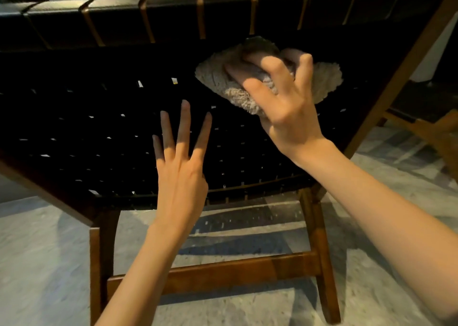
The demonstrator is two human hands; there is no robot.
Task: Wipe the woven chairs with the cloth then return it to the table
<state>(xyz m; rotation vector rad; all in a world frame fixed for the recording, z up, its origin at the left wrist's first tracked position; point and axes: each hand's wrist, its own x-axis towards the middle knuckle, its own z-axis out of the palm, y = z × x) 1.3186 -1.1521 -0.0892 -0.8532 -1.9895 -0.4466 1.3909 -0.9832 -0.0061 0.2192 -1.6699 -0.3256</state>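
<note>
**A:** Up close, we see a chair (99, 127), black straps woven across a brown wood frame, standing on a pale floor (37, 251).

**B:** We also note a second chair (421, 125) at the right edge, well apart and only partly in view. No table shows anywhere.

**A:** Now the hands. The left hand (181, 167) is held flat over the middle of the weave, fingers straight and fanned. We cannot tell whether it touches the straps.

**B:** The right hand (285, 102) is higher and to the right, with its fingers curled over the cloth (324, 80), gripping it and pressing it against the weave just under the top rail.

**A:** The cloth is a pale, nubby pad. It is bunched under the palm, and its edges flare out on both sides.

**B:** We judge that the wiping step is under way on this first chair, at its upper right.

**A:** In our reading, the next move calls for a firm, even stroke across the straps, with the cloth kept flat so it does not snag in the gaps. The rest of the panel, the second chair and the return to the table are yet to be done.
</note>
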